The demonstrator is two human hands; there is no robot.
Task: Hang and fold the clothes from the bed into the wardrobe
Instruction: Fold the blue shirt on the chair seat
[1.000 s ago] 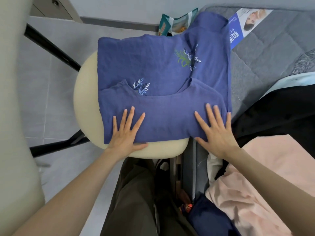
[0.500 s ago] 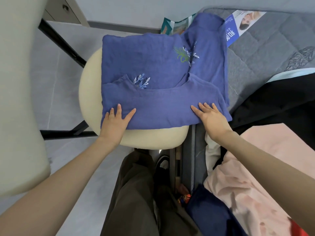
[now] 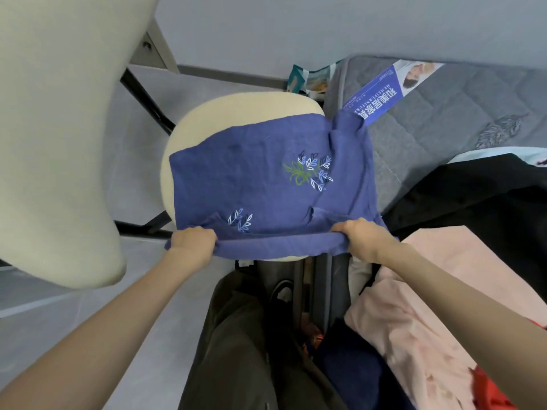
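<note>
The blue shirt (image 3: 266,184), stitched with small leaf sprigs, lies partly folded across the cream round seat of a chair (image 3: 225,113), its far right corner reaching over to the edge of the grey quilted mattress (image 3: 444,119). Its near edge is lifted off the seat: the left hand (image 3: 192,244) is clenched around the near left corner, and the right hand (image 3: 364,238) grips the near right corner, fingers curled into the cloth, so the hem hangs stretched between the two fists. The chair's pale backrest (image 3: 59,128) rises at the left, with black frame bars beneath it. Just right of the right hand a black garment (image 3: 479,196) lies on the bed, and nearer the person a pink garment (image 3: 444,306) is heaped beside a dark navy one (image 3: 355,365). A blue printed leaflet (image 3: 381,96) rests on the mattress beyond the shirt
</note>
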